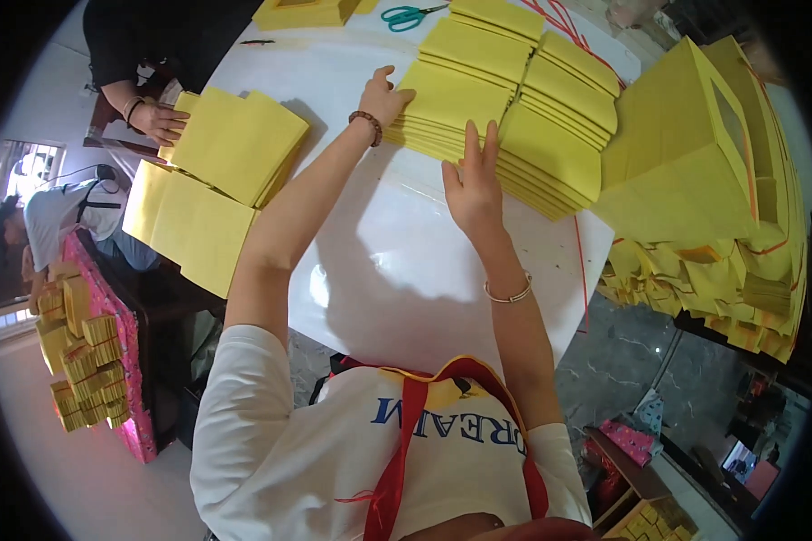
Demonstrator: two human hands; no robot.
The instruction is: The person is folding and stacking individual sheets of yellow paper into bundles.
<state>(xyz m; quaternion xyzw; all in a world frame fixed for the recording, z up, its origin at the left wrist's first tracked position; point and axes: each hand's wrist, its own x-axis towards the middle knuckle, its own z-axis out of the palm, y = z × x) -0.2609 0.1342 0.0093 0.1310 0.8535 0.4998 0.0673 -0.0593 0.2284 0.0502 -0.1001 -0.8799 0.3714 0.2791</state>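
Overlapping stacks of flat yellow folded paper pieces (465, 87) lie in rows at the far side of the white table. My left hand (387, 97) rests at the left edge of these stacks, its fingers spread and wrapped round nothing. Close to the front edge of the same stacks is my right hand (475, 187), open, with two fingers stretched up over the seam between two rows. Whether its fingertips touch the paper I cannot tell. A beaded bracelet (366, 127) circles my left wrist and a thin bangle (509, 290) my right.
Left of my arm stand upright yellow paper boxes (235, 149), with another person's hand (159, 123) on them. Teal-handled scissors (404, 18) and red cords (568, 27) lie at the far side. Large yellow paper bags (677, 144) crowd the right edge. A second person bends near bundled stacks (90, 356).
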